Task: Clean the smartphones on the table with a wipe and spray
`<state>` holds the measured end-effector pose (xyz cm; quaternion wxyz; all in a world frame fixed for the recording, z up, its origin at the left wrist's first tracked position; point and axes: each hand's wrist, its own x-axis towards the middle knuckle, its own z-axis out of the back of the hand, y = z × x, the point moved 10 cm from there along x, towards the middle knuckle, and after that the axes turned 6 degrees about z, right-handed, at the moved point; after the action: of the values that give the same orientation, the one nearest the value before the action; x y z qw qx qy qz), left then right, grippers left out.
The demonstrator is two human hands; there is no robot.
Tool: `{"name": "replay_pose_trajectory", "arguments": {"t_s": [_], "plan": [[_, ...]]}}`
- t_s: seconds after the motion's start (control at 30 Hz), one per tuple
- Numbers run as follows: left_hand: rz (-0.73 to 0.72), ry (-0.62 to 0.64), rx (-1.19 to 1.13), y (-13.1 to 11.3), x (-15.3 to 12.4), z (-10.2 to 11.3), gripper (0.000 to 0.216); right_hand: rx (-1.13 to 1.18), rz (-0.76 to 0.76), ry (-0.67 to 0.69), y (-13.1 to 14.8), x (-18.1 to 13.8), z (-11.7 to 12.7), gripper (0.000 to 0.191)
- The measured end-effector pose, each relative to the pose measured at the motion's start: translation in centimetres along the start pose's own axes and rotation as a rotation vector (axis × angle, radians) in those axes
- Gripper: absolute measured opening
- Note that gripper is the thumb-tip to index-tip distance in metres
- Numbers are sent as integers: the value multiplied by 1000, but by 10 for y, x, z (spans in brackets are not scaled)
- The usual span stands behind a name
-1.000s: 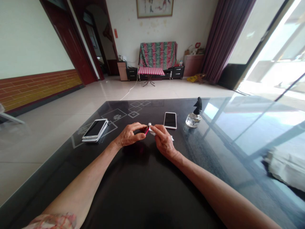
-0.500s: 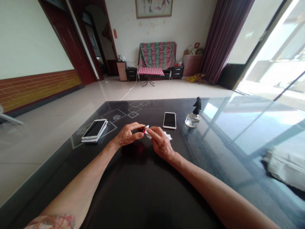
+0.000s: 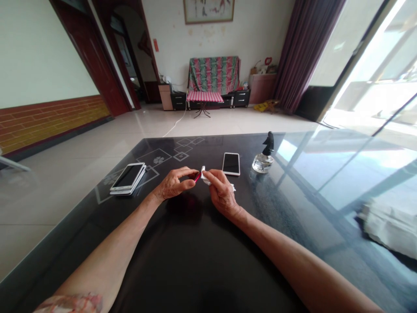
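Note:
My left hand [image 3: 173, 183] is closed around a thin red phone [image 3: 197, 176], gripping it between thumb and fingers. The phone is tilted almost edge-on, so most of its face is hidden. In my right hand [image 3: 224, 193] a crumpled white tissue [image 3: 203, 174] is pinched, its tip right beside the phone's edge; I cannot tell if they touch. Part of the tissue pokes out past the right side of that hand. Just beyond my right hand a white phone [image 3: 231, 163] with a dark screen lies flat on the black table [image 3: 153, 261].
Left of my hands lies a stack of white phones [image 3: 128, 177]. A clear spray bottle [image 3: 263, 162] with a black trigger head stands at the right. Whitish cloth [image 3: 391, 226] lies at the table's right edge. A small striped table [image 3: 204, 96] stands across the room.
My right hand has shifted slightly, and the tissue's tip now points more upward. More of the phone's red edge shows. Both hands keep their holds.

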<state>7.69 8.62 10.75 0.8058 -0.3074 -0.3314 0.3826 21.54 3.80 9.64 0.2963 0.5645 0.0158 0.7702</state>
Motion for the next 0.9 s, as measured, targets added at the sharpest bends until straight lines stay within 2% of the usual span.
{"name": "replay_pose_trajectory", "arguments": {"t_s": [0.13,0.37,0.53,0.6,0.77,0.9], "plan": [[-3,-12,-19,1,0,1,62,-5,67,58,11,-1,-6,52],[-31,14,32,-1,-1,-5,57,-40,44,70,-3,-2,-6,53],[4,-35,78,2,1,3,59,-54,40,86,-12,-3,-7,53],[20,-63,192,6,1,5,58,-75,-3,63,-22,-5,-5,51],[85,-54,697,31,1,-9,67,-119,-59,66,-39,-8,-7,44],[149,-19,902,49,-2,-15,66,-127,-95,64,-43,-9,-8,42]]}}
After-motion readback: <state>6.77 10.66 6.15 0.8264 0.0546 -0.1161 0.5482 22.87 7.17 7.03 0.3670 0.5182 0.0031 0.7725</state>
